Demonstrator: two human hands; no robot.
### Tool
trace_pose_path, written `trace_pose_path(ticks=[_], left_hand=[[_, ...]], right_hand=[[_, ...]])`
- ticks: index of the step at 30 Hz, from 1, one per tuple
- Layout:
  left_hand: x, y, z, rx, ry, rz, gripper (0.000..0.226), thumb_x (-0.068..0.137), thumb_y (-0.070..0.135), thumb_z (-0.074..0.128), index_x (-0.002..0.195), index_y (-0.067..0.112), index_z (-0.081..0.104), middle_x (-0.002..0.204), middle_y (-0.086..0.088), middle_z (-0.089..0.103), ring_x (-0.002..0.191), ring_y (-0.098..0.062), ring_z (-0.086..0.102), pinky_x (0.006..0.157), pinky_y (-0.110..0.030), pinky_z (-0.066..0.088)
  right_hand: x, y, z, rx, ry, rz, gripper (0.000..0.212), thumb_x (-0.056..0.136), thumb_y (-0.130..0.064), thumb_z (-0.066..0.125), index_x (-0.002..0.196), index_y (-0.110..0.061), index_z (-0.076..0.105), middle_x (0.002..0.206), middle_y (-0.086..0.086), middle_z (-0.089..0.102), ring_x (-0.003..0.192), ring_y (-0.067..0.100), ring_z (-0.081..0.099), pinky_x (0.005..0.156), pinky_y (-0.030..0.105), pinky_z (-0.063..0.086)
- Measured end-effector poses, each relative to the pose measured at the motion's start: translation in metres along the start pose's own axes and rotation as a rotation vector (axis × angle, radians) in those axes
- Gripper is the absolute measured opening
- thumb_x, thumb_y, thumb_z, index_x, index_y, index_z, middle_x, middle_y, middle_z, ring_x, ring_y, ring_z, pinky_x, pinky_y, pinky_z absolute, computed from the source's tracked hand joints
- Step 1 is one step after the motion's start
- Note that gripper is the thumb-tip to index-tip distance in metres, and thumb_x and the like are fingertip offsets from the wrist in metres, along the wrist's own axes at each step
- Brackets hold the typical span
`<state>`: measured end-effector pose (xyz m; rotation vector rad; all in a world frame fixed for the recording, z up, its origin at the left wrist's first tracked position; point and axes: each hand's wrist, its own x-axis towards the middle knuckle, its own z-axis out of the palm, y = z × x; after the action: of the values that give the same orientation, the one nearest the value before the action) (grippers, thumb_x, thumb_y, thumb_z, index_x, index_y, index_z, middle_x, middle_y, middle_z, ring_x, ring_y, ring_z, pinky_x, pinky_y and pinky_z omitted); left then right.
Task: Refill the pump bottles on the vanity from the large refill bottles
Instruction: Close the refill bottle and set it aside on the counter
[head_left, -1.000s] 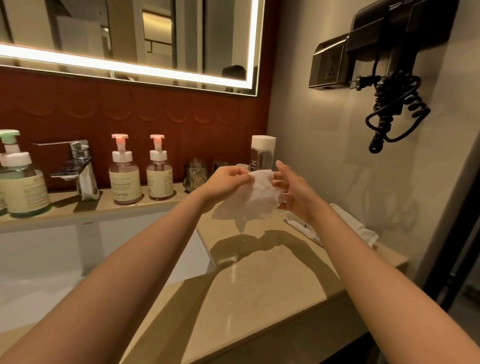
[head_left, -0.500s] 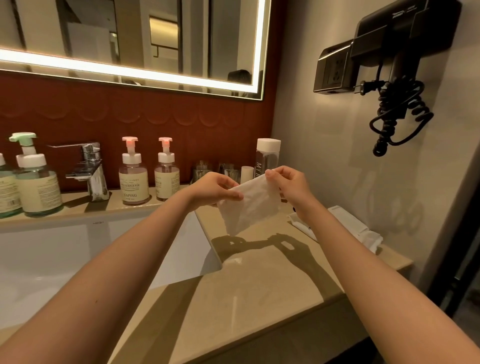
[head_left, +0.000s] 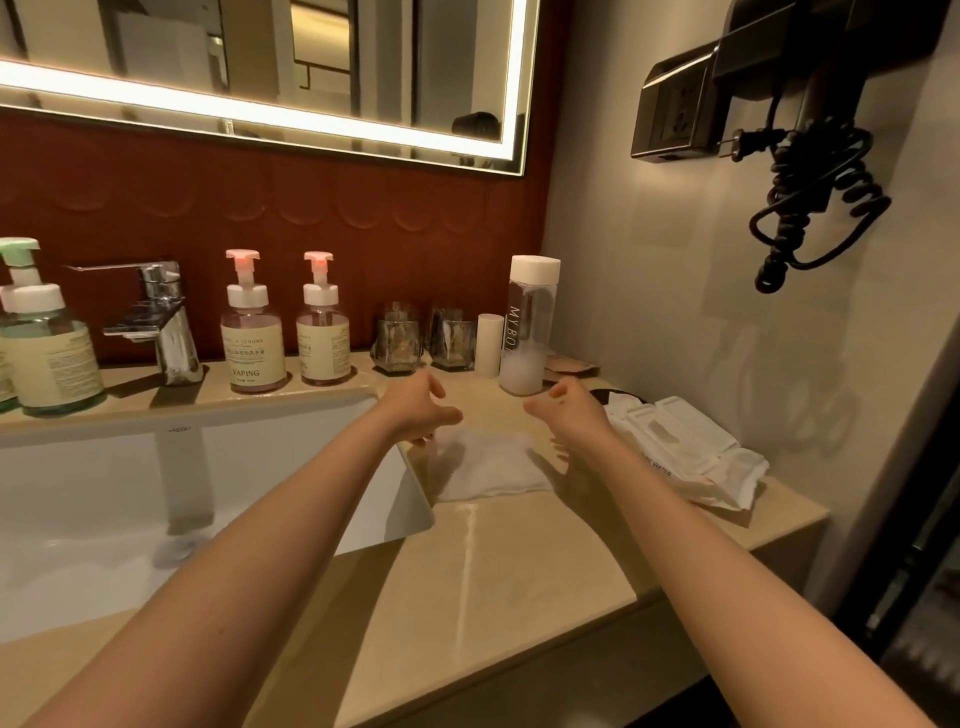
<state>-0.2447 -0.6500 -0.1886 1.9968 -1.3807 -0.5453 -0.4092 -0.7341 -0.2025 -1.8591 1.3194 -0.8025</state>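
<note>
Two pink-topped pump bottles stand on the ledge behind the basin, the larger (head_left: 253, 332) left of the smaller (head_left: 323, 327). Two green-topped pump bottles (head_left: 47, 343) stand at the far left. A tall clear bottle with a white cap (head_left: 530, 325) stands at the back right. A white wipe (head_left: 488, 465) lies flat on the beige counter. My left hand (head_left: 418, 408) hovers over its left edge and my right hand (head_left: 569, 413) over its right edge, both with loosely curled fingers and holding nothing.
A chrome tap (head_left: 161, 322) rises over the white basin (head_left: 218, 467). Two glass tumblers (head_left: 423, 340) and a small white cylinder (head_left: 489, 344) sit beside the tall bottle. A wipes pack (head_left: 685, 449) lies at right. A hair dryer with coiled cord (head_left: 810, 171) hangs on the wall.
Both hands held the wipe up between them; now it lies spread on the counter and both hands have let go just above it.
</note>
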Motion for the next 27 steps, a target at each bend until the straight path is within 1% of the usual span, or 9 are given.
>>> trace_pose_path(ticks=[3, 6, 8, 11, 14, 17, 19, 22, 27], left_hand=[[0.004, -0.005, 0.007, 0.133, 0.104, 0.035, 0.041, 0.088, 0.015, 0.062, 0.125, 0.008, 0.047, 0.124, -0.012, 0.054, 0.11, -0.024, 0.053, 0.085, -0.031, 0.046], [0.004, -0.003, 0.011, 0.222, 0.04, 0.116, 0.032, 0.09, 0.008, 0.056, 0.122, 0.008, 0.056, 0.126, -0.01, 0.057, 0.113, -0.021, 0.054, 0.093, -0.03, 0.045], [0.004, -0.003, 0.02, 0.306, -0.044, 0.151, 0.031, 0.093, 0.01, 0.052, 0.123, 0.009, 0.057, 0.127, -0.008, 0.058, 0.115, -0.021, 0.054, 0.095, -0.029, 0.044], [0.008, -0.011, 0.035, 0.514, -0.112, 0.152, 0.034, 0.096, 0.015, 0.046, 0.129, 0.013, 0.054, 0.129, -0.008, 0.057, 0.115, -0.023, 0.054, 0.097, -0.032, 0.043], [0.014, -0.019, 0.039, 0.67, -0.136, 0.147, 0.035, 0.096, 0.015, 0.043, 0.13, 0.013, 0.052, 0.123, -0.01, 0.059, 0.108, -0.025, 0.056, 0.09, -0.032, 0.045], [0.02, -0.023, 0.037, 0.717, -0.162, 0.156, 0.035, 0.097, 0.017, 0.041, 0.132, 0.012, 0.047, 0.121, -0.011, 0.058, 0.108, -0.027, 0.055, 0.091, -0.033, 0.043], [0.027, -0.025, 0.035, 0.755, -0.161, 0.146, 0.035, 0.098, 0.018, 0.041, 0.132, 0.013, 0.046, 0.122, -0.011, 0.057, 0.112, -0.028, 0.053, 0.099, -0.037, 0.037], [0.039, -0.03, 0.031, 0.812, -0.155, 0.115, 0.035, 0.098, 0.017, 0.04, 0.132, 0.011, 0.043, 0.125, -0.011, 0.057, 0.118, -0.028, 0.05, 0.113, -0.044, 0.018], [0.06, -0.036, 0.022, 0.878, -0.159, 0.091, 0.04, 0.1, 0.019, 0.035, 0.139, 0.011, 0.036, 0.132, -0.009, 0.053, 0.126, -0.026, 0.046, 0.115, -0.05, 0.006]], right_hand=[[-0.002, 0.003, -0.002, -0.099, 0.036, -0.11, 0.034, 0.092, -0.013, 0.052, 0.126, -0.01, 0.049, 0.126, 0.009, 0.051, 0.105, 0.021, 0.051, 0.084, 0.031, 0.045], [-0.004, 0.002, 0.002, -0.183, -0.148, -0.198, 0.031, 0.093, -0.007, 0.047, 0.121, -0.013, 0.058, 0.125, 0.005, 0.056, 0.11, 0.016, 0.051, 0.086, 0.025, 0.042], [-0.008, 0.001, 0.012, -0.257, -0.289, -0.212, 0.033, 0.094, -0.01, 0.047, 0.126, -0.015, 0.056, 0.131, 0.002, 0.053, 0.119, 0.017, 0.049, 0.096, 0.029, 0.041], [-0.009, 0.002, 0.028, -0.436, -0.436, -0.21, 0.035, 0.097, -0.019, 0.043, 0.128, -0.011, 0.054, 0.133, 0.007, 0.052, 0.118, 0.023, 0.049, 0.1, 0.035, 0.039], [-0.007, -0.001, 0.036, -0.546, -0.442, -0.261, 0.038, 0.1, -0.021, 0.035, 0.133, -0.01, 0.05, 0.138, 0.01, 0.048, 0.123, 0.026, 0.044, 0.102, 0.035, 0.034], [0.003, -0.006, 0.043, -0.62, -0.46, -0.277, 0.042, 0.102, -0.025, 0.03, 0.141, -0.014, 0.041, 0.144, 0.008, 0.041, 0.129, 0.026, 0.039, 0.104, 0.034, 0.03], [0.012, -0.009, 0.049, -0.681, -0.475, -0.287, 0.043, 0.103, -0.027, 0.027, 0.141, -0.012, 0.039, 0.146, 0.01, 0.039, 0.13, 0.028, 0.037, 0.105, 0.035, 0.029], [0.023, -0.015, 0.06, -0.744, -0.495, -0.302, 0.045, 0.103, -0.028, 0.024, 0.145, -0.013, 0.031, 0.15, 0.011, 0.031, 0.135, 0.03, 0.031, 0.108, 0.037, 0.026], [0.045, -0.023, 0.074, -0.784, -0.519, -0.311, 0.046, 0.104, -0.026, 0.023, 0.147, -0.012, 0.024, 0.153, 0.011, 0.025, 0.137, 0.03, 0.026, 0.11, 0.037, 0.023]])
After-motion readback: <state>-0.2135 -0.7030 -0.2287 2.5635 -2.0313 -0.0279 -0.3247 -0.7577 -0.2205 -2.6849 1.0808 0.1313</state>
